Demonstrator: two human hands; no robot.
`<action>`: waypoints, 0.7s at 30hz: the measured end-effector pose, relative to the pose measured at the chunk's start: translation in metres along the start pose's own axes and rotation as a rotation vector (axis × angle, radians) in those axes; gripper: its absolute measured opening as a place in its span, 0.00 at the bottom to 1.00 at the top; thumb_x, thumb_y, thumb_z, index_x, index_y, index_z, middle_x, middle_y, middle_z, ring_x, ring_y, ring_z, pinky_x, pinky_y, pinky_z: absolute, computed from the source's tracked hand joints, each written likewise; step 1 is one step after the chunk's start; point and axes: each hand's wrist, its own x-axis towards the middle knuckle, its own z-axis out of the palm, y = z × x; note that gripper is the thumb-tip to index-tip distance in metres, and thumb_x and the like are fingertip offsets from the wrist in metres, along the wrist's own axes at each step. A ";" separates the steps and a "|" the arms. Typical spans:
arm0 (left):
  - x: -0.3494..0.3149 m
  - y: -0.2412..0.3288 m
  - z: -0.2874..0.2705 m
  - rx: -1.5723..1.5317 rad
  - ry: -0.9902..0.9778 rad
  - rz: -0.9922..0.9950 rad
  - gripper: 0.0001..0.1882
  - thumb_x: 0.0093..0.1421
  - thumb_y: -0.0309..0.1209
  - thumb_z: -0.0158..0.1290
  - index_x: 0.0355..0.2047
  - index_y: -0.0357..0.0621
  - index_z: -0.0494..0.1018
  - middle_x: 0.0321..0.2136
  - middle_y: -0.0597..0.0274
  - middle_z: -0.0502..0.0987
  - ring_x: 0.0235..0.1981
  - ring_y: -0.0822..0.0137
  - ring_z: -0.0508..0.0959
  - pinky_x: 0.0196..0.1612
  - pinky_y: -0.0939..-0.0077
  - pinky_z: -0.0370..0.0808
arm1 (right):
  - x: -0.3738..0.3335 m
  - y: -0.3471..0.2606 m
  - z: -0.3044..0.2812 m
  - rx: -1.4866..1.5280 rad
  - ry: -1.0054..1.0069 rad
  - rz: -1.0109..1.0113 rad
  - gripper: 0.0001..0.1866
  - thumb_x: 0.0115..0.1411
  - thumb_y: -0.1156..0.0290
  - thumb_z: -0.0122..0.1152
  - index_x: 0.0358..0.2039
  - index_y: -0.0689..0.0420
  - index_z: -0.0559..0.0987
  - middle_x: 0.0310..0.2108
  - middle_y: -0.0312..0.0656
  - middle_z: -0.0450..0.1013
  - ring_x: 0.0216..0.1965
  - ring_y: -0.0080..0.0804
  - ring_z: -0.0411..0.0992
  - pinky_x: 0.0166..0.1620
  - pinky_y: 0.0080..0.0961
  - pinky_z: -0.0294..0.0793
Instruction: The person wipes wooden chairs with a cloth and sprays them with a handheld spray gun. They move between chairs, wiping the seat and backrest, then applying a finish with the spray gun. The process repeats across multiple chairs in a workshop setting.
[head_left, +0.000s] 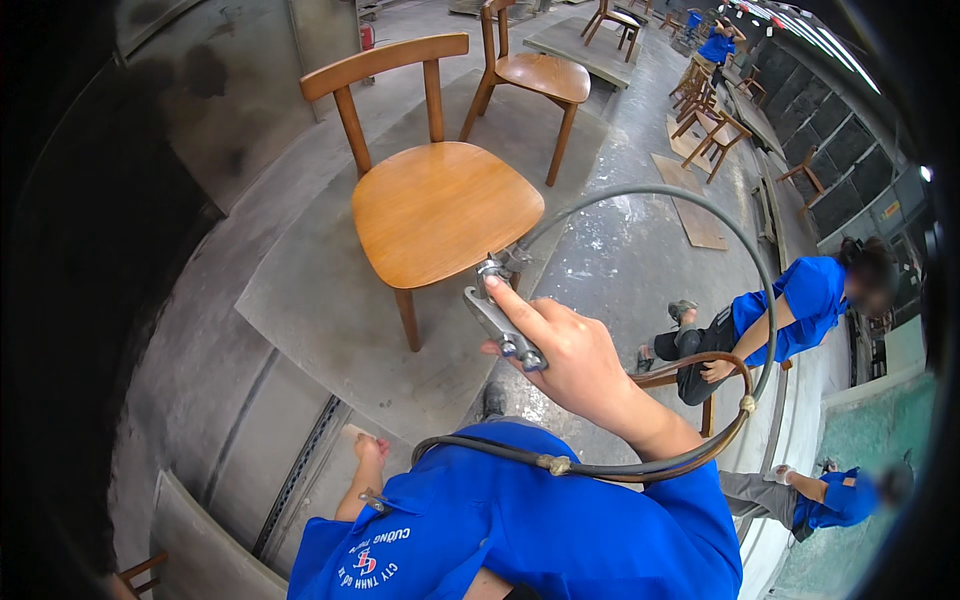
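Note:
My right hand [560, 350] is wrapped round a metal spray gun [505, 325], its index finger lying along the top by the nozzle. The gun is in front of the near edge of a brown wooden chair [450, 205], whose rounded seat and curved backrest face me. A grey hose [745, 235] loops from the gun out to the right and back across my body, joined to a brown hose [735, 385]. Low at my left side, my left hand [371, 450] has its fingers curled; a small tan patch shows beside them, too small to name.
A second wooden chair [540, 80] stands behind the first on a grey board [300, 290]. Two people in blue, one person [790, 310] nearer and another person [840, 498] lower, are at my right. More chairs [715, 140] line the floor farther off. A panel [205, 540] leans at lower left.

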 end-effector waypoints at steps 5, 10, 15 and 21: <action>-0.005 -0.021 -0.015 -0.045 0.032 -0.084 0.27 0.72 0.53 0.32 0.48 0.42 0.66 0.31 0.51 0.77 0.27 0.51 0.80 0.36 0.54 0.76 | 0.007 0.000 -0.004 -0.069 0.091 -0.002 0.38 0.53 0.62 0.73 0.65 0.51 0.70 0.26 0.43 0.72 0.25 0.41 0.75 0.28 0.35 0.74; -0.016 -0.027 -0.026 -0.021 0.142 -0.177 0.27 0.71 0.54 0.33 0.46 0.42 0.66 0.28 0.53 0.77 0.26 0.54 0.79 0.36 0.55 0.76 | 0.003 0.001 -0.005 -0.011 0.126 0.019 0.37 0.54 0.63 0.73 0.64 0.52 0.70 0.29 0.45 0.75 0.27 0.42 0.76 0.30 0.36 0.75; -0.016 -0.018 -0.031 -0.020 0.113 -0.118 0.26 0.72 0.53 0.32 0.47 0.42 0.66 0.29 0.53 0.77 0.27 0.56 0.79 0.34 0.58 0.77 | -0.007 0.003 -0.001 0.007 0.129 0.159 0.37 0.54 0.64 0.73 0.64 0.53 0.70 0.36 0.49 0.78 0.34 0.46 0.78 0.37 0.35 0.77; -0.002 -0.004 -0.032 0.007 0.023 -0.039 0.27 0.72 0.52 0.31 0.53 0.43 0.65 0.33 0.50 0.78 0.29 0.55 0.80 0.37 0.55 0.78 | -0.019 -0.006 -0.006 0.212 0.246 0.105 0.37 0.54 0.68 0.74 0.64 0.56 0.70 0.36 0.47 0.79 0.33 0.42 0.78 0.37 0.34 0.77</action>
